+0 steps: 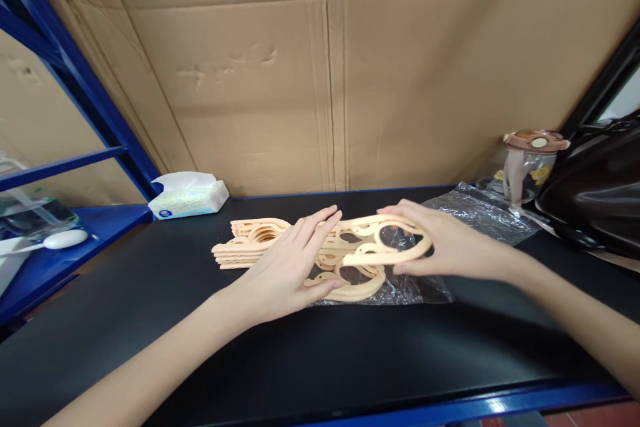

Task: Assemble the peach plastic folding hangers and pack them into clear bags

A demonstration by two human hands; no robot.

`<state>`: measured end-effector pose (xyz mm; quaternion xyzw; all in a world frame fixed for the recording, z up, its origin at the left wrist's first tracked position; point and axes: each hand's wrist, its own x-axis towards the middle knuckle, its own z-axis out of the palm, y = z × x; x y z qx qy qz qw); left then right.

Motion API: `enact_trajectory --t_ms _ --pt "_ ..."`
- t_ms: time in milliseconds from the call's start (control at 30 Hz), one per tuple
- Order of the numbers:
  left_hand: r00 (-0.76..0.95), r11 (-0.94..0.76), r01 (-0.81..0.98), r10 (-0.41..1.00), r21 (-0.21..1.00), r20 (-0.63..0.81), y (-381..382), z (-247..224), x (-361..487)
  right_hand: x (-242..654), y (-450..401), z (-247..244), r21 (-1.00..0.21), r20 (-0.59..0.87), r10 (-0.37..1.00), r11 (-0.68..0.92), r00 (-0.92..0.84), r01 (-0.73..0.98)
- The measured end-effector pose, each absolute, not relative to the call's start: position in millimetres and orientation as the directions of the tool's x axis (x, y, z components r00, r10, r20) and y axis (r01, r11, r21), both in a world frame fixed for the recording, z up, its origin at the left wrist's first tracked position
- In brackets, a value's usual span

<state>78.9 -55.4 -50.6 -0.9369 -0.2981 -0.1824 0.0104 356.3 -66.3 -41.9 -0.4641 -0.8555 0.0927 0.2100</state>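
A stack of peach plastic pieces with rounded loops [245,247] lies on the black table. My right hand [423,240] grips the looped end of an upper peach piece [380,257], thumb below and fingers above. Across the middle of the pieces rests my left hand [295,263], its fingers stretched out and its thumb apart; it touches them without closing round one. Another looped piece [363,290] lies lower, on clear plastic film [407,290], partly under my hands.
A tissue pack [190,195] stands at the back left, beside a blue frame [125,153]. More clear film [475,210], a clear bottle with a brown lid [533,163] and a shiny black bag [595,187] are at the right. Cardboard [250,93] stands behind.
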Motion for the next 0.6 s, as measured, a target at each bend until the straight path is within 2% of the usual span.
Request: enact_trajectory --t_ms 167,267,333,400,600 --pt "0.771 -0.797 0.582 0.603 0.158 0.204 -55 -43 73 416 -50 -16 -0.444 0.088 0.919 0.381 -0.384 0.811" --pt "0.780 -0.780 0.595 0.618 0.193 0.097 -56 -39 71 442 -50 -11 -0.482 -0.099 0.913 0.305 -0.396 0.822" --pt "0.797 -0.789 0.581 0.601 0.201 0.060 -56 -38 70 448 -49 -14 -0.514 -0.174 0.904 0.256 -0.391 0.819" --pt "0.808 -0.795 0.569 0.588 0.210 0.037 -56 -40 69 444 -47 -18 -0.525 -0.186 0.899 0.250 -0.396 0.814" --pt "0.815 -0.786 0.559 0.580 0.265 0.003 -54 -44 69 403 -41 -33 -0.508 -0.114 0.869 0.366 -0.481 0.780"
